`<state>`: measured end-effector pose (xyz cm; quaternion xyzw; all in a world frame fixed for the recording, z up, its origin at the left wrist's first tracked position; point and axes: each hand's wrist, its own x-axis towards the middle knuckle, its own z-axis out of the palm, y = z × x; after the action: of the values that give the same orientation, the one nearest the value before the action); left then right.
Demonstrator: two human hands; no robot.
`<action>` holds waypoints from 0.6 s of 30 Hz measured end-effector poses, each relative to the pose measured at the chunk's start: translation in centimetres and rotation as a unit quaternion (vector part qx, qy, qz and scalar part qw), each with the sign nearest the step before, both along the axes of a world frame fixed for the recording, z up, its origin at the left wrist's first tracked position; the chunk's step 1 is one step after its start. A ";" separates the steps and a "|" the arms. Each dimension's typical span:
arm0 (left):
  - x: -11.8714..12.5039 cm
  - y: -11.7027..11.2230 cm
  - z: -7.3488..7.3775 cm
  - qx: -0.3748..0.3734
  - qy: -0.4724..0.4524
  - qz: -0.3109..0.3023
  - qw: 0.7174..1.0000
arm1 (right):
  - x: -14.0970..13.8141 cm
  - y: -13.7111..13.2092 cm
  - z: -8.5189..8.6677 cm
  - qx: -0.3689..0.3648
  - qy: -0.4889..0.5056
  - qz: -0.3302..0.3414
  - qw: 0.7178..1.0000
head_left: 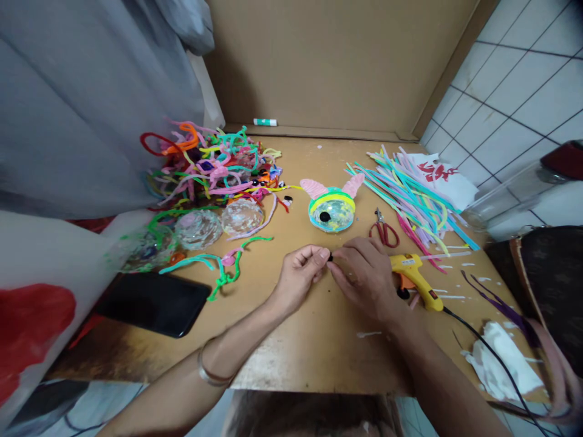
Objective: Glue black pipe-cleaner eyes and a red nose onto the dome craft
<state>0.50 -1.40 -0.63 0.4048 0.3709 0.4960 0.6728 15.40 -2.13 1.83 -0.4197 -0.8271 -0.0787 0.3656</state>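
Note:
My left hand (303, 267) is closed, its thumb and forefinger pinching a small black piece (330, 257) whose exact kind is too small to tell. My right hand (364, 273) meets it from the other side, fingertips together at the same piece. Just beyond both hands sits a clear round ball (339, 217) trimmed with yellow, green and blue pipe cleaners. Two pink ears (313, 188) stick up from it, and one black round eye (325, 216) shows on its front. A yellow hot glue gun (407, 265) lies beside my right hand, partly covered by it.
Red-handled scissors (385, 233) lie near loose pipe cleaners (410, 188) at the right. A tangled colourful pile (214, 161), clear balls (198, 229) and a black phone (157, 303) occupy the left. The glue gun's cord (487, 343) passes crumpled white tissue (503, 361); a brown bag (542, 285) stands rightmost.

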 end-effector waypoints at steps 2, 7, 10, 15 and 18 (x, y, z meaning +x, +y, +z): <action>0.0 0.0 0.1 -0.001 0.003 -0.003 1.000 | -0.1 0.0 0.1 0.004 0.002 0.002 1.000; 0.0 0.0 0.1 -0.009 0.007 -0.002 1.000 | -0.2 -0.1 0.3 0.002 0.001 0.003 1.000; 0.0 -0.1 0.0 -0.012 0.008 -0.002 1.000 | -0.3 -0.3 0.2 -0.002 -0.004 0.002 1.000; 0.0 -0.1 0.0 -0.002 0.001 0.003 1.000 | -0.6 -0.5 -0.1 0.019 0.003 0.000 1.000; 0.0 -0.2 0.1 -0.003 0.003 0.007 1.000 | -0.8 -0.6 -0.1 0.025 0.011 -0.001 1.000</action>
<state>0.54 -1.58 -0.54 0.4011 0.3771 0.4987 0.6694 14.61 -2.73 1.72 -0.4119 -0.8205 -0.0952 0.3847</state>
